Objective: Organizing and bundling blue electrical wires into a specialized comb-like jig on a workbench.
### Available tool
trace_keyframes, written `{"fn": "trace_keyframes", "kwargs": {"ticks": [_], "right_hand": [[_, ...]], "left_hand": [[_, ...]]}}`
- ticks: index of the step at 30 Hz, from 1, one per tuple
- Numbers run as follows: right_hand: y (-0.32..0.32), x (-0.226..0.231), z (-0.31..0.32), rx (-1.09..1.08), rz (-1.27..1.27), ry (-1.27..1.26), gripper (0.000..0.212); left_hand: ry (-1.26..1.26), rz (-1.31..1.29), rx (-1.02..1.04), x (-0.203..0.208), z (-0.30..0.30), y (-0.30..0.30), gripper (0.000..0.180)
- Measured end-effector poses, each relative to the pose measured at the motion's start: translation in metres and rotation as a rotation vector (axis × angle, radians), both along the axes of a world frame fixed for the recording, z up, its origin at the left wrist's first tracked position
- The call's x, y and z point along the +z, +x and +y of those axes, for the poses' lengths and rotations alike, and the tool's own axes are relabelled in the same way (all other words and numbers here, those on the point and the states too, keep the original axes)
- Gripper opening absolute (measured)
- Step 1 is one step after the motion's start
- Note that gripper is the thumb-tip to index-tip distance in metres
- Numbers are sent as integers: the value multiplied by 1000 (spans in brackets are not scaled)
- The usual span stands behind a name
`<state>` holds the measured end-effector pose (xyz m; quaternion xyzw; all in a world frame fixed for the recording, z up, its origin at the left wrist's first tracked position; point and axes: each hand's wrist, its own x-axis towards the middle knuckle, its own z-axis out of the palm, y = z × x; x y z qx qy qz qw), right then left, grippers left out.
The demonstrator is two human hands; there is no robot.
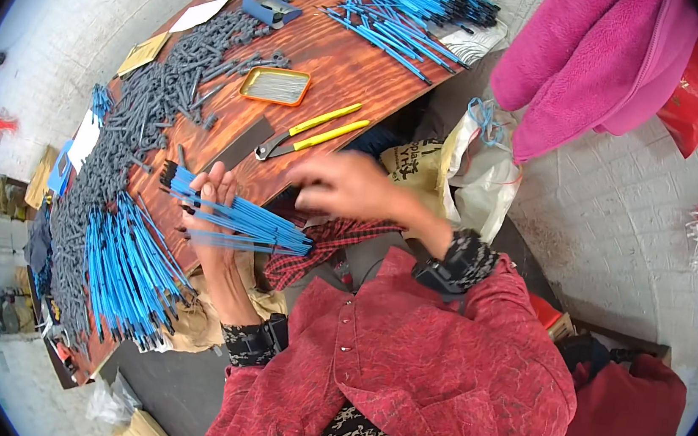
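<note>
My left hand (213, 195) is closed around a bundle of thin blue rods with black ends (259, 224), held over the table's near edge. The rods slant from upper left to lower right, and their right ends are free of the fingers. To the right of the bundle, my right hand (340, 185) is raised in the air, blurred by motion. Its fingers look apart, and I see nothing in them. Just beyond it, yellow-handled pliers (311, 136) lie on the table beside a dark flat strip (242, 145).
On the wooden table (291, 37), grey plastic parts (157, 104) form a long heap at left. Blue rods lie in piles near left (127, 267) and far right (414, 3). An orange-rimmed tin (275, 85) holds thin pins. A sack (473, 171) stands right, below a pink cloth (596, 57).
</note>
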<state>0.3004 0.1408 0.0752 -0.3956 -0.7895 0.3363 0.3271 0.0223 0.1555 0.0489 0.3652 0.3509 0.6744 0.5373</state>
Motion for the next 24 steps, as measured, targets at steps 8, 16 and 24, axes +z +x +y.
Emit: {"fn": "trace_keyframes", "kwargs": {"ticks": [8,16,24], "right_hand": [[169,-56,98,-1041,-593,398,24],[188,-64,108,-584,834,-527,11],[148,-57,57,58,1032,-668,28]], "left_hand": [[126,-68,-143,-8,10,-11,47],[251,-149,-299,-6,13,-17,73],[214,-277,-323,-14,15,-17,43]]}}
